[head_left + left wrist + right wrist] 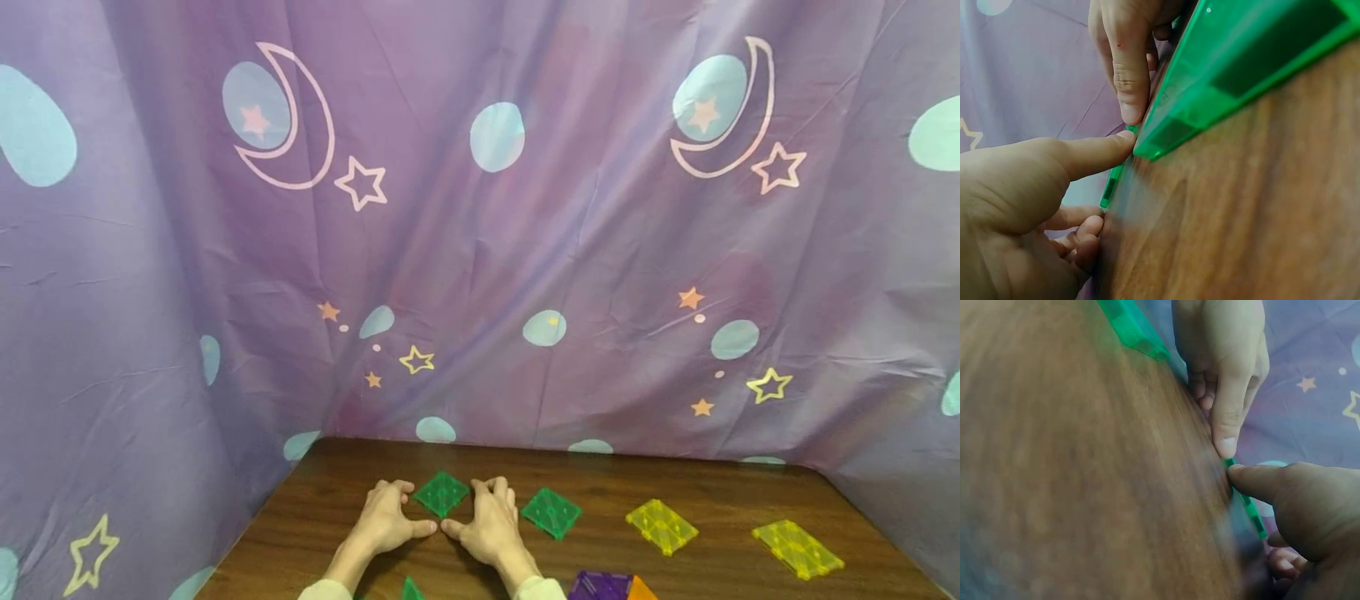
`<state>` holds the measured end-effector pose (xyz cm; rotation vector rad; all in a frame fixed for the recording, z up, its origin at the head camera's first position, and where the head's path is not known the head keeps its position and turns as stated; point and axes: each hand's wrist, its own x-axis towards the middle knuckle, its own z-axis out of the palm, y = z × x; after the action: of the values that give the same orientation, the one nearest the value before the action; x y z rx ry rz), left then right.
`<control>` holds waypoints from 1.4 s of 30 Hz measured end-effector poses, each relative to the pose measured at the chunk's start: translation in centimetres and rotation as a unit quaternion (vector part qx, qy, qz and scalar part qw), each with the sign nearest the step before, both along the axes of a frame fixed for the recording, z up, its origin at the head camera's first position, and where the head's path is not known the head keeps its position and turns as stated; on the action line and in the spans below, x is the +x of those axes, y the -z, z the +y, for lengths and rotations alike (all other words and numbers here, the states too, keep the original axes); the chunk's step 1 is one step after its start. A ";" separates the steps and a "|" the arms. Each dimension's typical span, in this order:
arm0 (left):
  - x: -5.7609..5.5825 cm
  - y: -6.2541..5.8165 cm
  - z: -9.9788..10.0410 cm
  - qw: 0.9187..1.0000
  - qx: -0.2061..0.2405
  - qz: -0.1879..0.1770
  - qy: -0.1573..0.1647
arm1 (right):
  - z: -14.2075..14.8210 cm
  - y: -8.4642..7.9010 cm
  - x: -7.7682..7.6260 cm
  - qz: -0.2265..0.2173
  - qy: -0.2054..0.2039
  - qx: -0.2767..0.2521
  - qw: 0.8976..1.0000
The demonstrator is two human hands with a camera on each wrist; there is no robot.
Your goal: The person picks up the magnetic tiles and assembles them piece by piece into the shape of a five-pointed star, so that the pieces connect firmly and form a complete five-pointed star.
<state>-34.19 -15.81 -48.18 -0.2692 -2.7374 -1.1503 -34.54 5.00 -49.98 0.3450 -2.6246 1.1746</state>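
Observation:
A translucent green square magnetic tile (441,493) lies on the wooden table between the two hands, one corner toward the person. My left hand (382,518) holds it from the left, thumb at the near corner and fingertips by the left corner. From the right, my right hand (489,523) mirrors this grip. Both thumb tips nearly meet at the near corner. Edge-on, the same tile shows as a thin green strip in the left wrist view (1110,185) and the right wrist view (1252,515). Another green piece (410,590) is partly cut off at the bottom of the head view.
Farther right on the table (600,554) lie a second green tile (552,512) and two yellow tiles, one nearer (662,527) and one farther right (798,548). Purple (600,586) and orange (641,590) pieces show at the bottom edge. A patterned purple curtain (495,250) hangs behind.

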 end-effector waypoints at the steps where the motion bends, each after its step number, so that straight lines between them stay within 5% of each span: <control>1: 0.0 -0.1 0.0 1.000 -0.001 0.001 0.000 | 0.0 0.0 0.0 0.002 0.003 0.001 1.000; 16: 0.5 -0.4 0.2 1.000 0.007 0.000 0.009 | -0.1 0.7 0.1 0.036 0.017 -0.012 0.999; 30: 1.1 -0.6 0.3 1.000 -0.004 -0.006 0.005 | -0.1 -0.1 0.9 0.008 0.020 -0.012 1.000; 42: 2.3 -2.1 -0.4 0.998 -0.003 -0.056 0.029 | 0.9 0.6 1.1 0.000 -0.008 -0.037 0.999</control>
<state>-31.90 -16.19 -46.06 -0.2944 -2.8469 -1.2073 -33.40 5.89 -50.59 0.3524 -2.5753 1.2728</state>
